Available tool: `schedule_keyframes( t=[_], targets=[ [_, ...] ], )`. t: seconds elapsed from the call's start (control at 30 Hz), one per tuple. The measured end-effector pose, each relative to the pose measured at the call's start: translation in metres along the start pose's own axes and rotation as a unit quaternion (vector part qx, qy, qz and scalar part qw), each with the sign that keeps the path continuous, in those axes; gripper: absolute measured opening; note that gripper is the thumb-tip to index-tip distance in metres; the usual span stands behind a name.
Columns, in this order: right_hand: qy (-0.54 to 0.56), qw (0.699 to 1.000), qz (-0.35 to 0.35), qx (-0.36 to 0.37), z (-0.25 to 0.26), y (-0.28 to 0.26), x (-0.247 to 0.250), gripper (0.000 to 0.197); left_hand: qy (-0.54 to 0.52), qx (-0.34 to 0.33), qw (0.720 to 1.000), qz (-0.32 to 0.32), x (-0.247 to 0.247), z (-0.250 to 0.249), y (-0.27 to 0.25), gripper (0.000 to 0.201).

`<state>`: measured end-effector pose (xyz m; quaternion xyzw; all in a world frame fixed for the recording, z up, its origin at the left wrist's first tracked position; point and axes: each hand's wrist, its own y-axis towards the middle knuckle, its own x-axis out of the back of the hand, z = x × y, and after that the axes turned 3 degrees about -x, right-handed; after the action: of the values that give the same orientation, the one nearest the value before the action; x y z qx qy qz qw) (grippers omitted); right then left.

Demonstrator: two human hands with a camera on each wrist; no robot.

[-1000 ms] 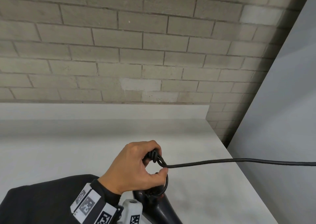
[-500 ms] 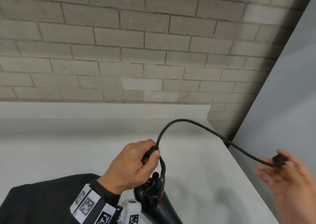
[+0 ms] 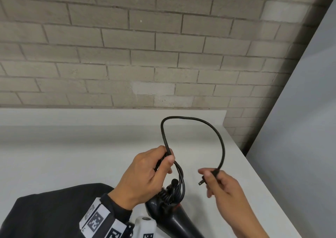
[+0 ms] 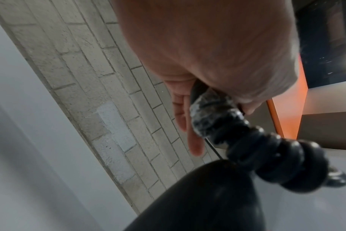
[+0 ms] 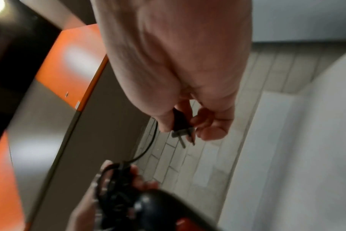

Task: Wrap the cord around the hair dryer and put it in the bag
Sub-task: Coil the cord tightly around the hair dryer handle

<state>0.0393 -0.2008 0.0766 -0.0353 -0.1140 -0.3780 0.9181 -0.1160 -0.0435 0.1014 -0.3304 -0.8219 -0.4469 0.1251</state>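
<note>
Left hand [image 3: 145, 176]: fingers clenched round the cord [image 3: 221, 143] coils on the hair dryer [image 3: 174, 219] handle.
Right hand [image 3: 225, 192]: pinches the plug [image 3: 209, 178] above the worktop [image 3: 54, 156].

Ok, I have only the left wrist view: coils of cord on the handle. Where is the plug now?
Observer: The right hand pinches the plug, prongs bare, to the right of the left hand.
Operator: How much cord is loose?
Observer: One loop of cord arches from the left hand's grip to the plug, in the air over the white counter.
Operator: And the bag?
Observer: No bag shows in any view.
</note>
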Motion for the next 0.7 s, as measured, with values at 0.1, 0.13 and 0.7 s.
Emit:
schedule_keyframes(
  t=[0.1, 0.13, 0.7],
  targets=[
    [0.109, 0.994, 0.010, -0.021, 0.014, 0.000, -0.014, 0.014, 0.007, -0.006, 1.000, -0.026, -0.001, -0.001, 0.000, 0.045],
    [0.142, 0.990, 0.005, -0.018, 0.018, 0.001, -0.018, 0.017, 0.010, -0.008, 0.999, -0.033, -0.002, -0.002, 0.000, 0.046],
    [0.305, 0.935, 0.153, -0.096, 0.048, -0.008, -0.043, 0.027, -0.025, 0.006, 0.997, -0.073, -0.012, -0.004, -0.001, 0.048]
  ],
)
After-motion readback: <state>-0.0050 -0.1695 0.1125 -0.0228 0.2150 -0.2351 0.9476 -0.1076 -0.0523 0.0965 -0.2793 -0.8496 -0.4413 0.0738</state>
